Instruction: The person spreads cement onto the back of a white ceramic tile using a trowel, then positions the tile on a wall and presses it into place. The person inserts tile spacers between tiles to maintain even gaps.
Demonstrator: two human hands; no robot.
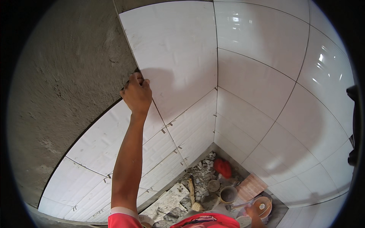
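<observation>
From where I stand, the left hand (137, 95) has its fingers bent at the left edge of a large white wall tile (178, 57); rough grey plaster (68, 76) spreads left of it. Well below lie rubble (203, 167) and a red bundle (222, 168). The right hand (252, 211) is just beside a round orange-brown basin (268, 205).

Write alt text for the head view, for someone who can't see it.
A person's left hand touches the edge of a large white wall tile, next to bare gray cement; more white tiles line the corner. Lower down, the right hand is at a round orange container, with broken rubble to its left.
</observation>
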